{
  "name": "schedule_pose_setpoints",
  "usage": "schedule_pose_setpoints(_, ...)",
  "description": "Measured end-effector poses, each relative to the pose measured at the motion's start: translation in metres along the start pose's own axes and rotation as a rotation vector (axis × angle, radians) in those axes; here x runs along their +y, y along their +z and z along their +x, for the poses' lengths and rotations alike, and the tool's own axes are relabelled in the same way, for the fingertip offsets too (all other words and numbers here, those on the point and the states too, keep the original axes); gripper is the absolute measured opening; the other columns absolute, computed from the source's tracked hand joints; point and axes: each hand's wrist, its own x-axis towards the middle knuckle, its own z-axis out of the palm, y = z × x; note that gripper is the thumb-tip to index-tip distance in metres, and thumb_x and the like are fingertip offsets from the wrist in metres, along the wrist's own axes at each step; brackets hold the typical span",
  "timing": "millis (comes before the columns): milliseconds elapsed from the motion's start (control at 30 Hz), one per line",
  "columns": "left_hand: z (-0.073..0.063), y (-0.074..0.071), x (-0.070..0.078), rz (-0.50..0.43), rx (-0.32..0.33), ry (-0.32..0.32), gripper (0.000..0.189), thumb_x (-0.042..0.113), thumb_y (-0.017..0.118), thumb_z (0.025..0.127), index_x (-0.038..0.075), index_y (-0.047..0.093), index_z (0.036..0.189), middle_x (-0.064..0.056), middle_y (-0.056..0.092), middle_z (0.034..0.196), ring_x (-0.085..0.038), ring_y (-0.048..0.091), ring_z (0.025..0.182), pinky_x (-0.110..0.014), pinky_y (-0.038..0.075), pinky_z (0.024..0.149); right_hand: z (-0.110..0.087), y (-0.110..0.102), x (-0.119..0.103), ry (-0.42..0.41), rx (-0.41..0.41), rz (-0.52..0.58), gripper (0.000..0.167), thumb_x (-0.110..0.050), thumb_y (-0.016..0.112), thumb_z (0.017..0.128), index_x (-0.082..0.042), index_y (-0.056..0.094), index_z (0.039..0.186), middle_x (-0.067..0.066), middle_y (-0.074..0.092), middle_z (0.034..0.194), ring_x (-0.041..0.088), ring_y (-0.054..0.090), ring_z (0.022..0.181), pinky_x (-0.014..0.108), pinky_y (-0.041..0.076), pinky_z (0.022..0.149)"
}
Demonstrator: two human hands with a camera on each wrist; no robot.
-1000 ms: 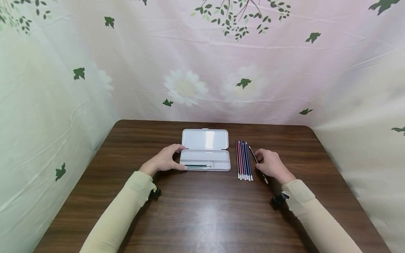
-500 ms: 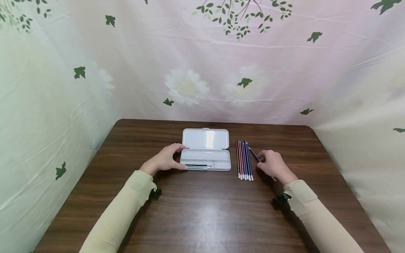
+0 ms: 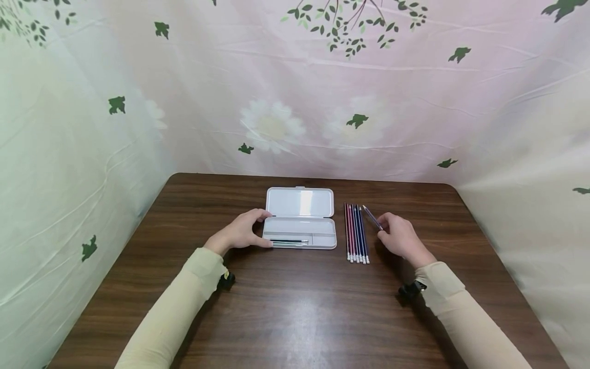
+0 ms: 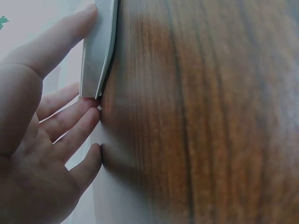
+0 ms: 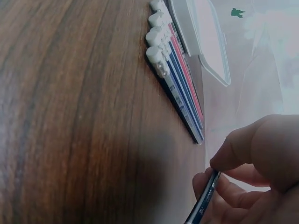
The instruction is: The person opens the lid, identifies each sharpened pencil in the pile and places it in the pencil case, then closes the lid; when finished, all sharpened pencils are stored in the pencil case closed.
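Note:
An open white pencil case point(image 3: 318, 226) lies at the table's middle, its lid point(image 3: 288, 202) folded back. Dark green and light pencils point(image 3: 290, 241) lie in its front compartment. My left hand point(image 3: 238, 232) grips the case's left end, thumb on the front wall; the left wrist view shows fingertips against the case's end point(image 4: 99, 56). To the right, my right hand point(image 3: 401, 238) pinches a dark pencil point(image 3: 372, 217) between thumb and fingers, its pointed end toward the back. Much of that pencil is hidden by the hand.
Several maroon and dark blue pencils point(image 3: 356, 234) lie side by side between the case and my right hand, white erasers toward me. Beneath everything is a brown wood-grain table point(image 3: 295, 307). A printed fabric backdrop point(image 3: 313, 92) hangs behind and at both sides.
The pinched pencil has shifted back and its tail has gone out of sight behind my right hand, which has moved slightly right. My left hand and the case stay put.

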Motion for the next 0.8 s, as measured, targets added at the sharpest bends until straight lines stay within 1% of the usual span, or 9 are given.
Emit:
schedule_pose_setpoints(200, -0.001, 0.0, 0.001, 0.003, -0.003, -0.006, 0.084, 0.042, 0.093, 0.079, 0.012, 0.054, 0.147, -0.009, 0.058, 0.142, -0.028, 0.052, 0.132, -0.05, 0.041, 0.116, 0.001, 0.001, -0.005, -0.023, 0.012, 0.021, 0.021, -0.002, 0.067, 0.092, 0.002, 0.067, 0.112, 0.019, 0.072, 0.103, 0.035, 0.067, 0.094, 0.054, 0.054, 0.085)
schedule_pose_setpoints(367, -0.001, 0.0, 0.002, 0.005, -0.001, -0.015, 0.084, 0.042, 0.093, 0.079, 0.013, 0.054, 0.148, -0.009, 0.057, 0.142, -0.028, 0.052, 0.132, -0.05, 0.04, 0.116, 0.002, 0.001, -0.012, -0.052, 0.03, 0.034, 0.019, -0.001, 0.065, 0.091, 0.0, 0.069, 0.11, 0.017, 0.072, 0.101, 0.032, 0.066, 0.092, 0.05, 0.054, 0.081)
schedule_pose_setpoints(533, -0.002, 0.0, 0.0, 0.005, 0.003, -0.013, 0.084, 0.043, 0.093, 0.079, 0.013, 0.054, 0.147, -0.009, 0.057, 0.142, -0.028, 0.052, 0.131, -0.051, 0.041, 0.116, 0.005, 0.005, -0.021, -0.119, 0.051, 0.036, 0.018, -0.002, 0.065, 0.091, -0.002, 0.071, 0.108, 0.013, 0.072, 0.097, 0.027, 0.065, 0.087, 0.045, 0.052, 0.077)
schedule_pose_setpoints(800, 0.0, 0.002, -0.001, 0.009, 0.001, -0.011, 0.085, 0.043, 0.093, 0.078, 0.014, 0.054, 0.148, -0.008, 0.058, 0.141, -0.027, 0.052, 0.13, -0.049, 0.041, 0.116, 0.009, 0.014, -0.039, -0.219, 0.07, 0.068, 0.018, 0.0, 0.067, 0.091, -0.001, 0.076, 0.106, 0.013, 0.069, 0.096, 0.025, 0.065, 0.084, 0.044, 0.054, 0.075)
